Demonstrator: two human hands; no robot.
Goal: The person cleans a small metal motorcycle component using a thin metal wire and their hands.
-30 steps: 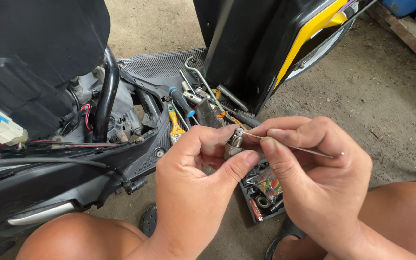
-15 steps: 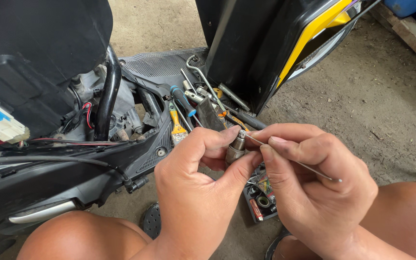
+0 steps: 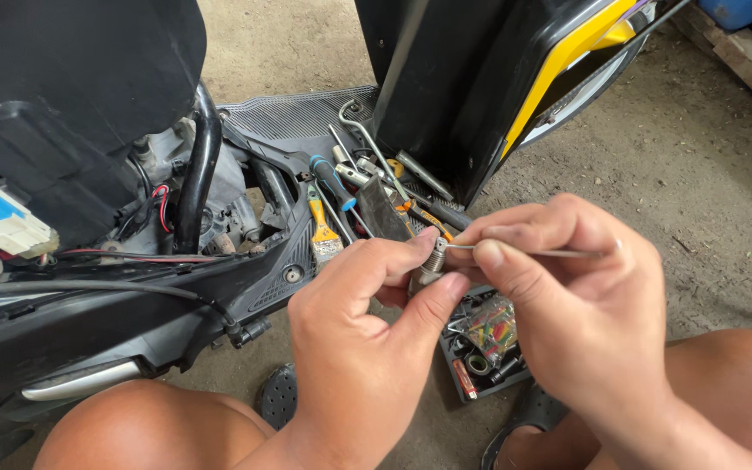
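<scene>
My left hand [image 3: 367, 339] pinches a small threaded metal part [image 3: 433, 261], like a spark plug, between thumb and fingers at centre frame. My right hand [image 3: 576, 305] holds a thin metal pick [image 3: 559, 253] whose hooked tip touches the top of that part. Both hands hover above a black scooter's floorboard [image 3: 298, 113]. Behind them, on the floorboard, lie several tools [image 3: 350, 183], including screwdrivers and a small yellow-handled brush. My bare knees show at the bottom of the frame.
The scooter's open engine bay with black hose [image 3: 195, 174] and wiring is at left. A black and yellow front panel [image 3: 498, 78] stands behind. A small black tray of bits [image 3: 489, 339] lies on the dirt floor under my hands. Sandals sit by my feet.
Both hands have shifted slightly down and right with the part and pick. The pick's tip stays at the part's threaded end.
</scene>
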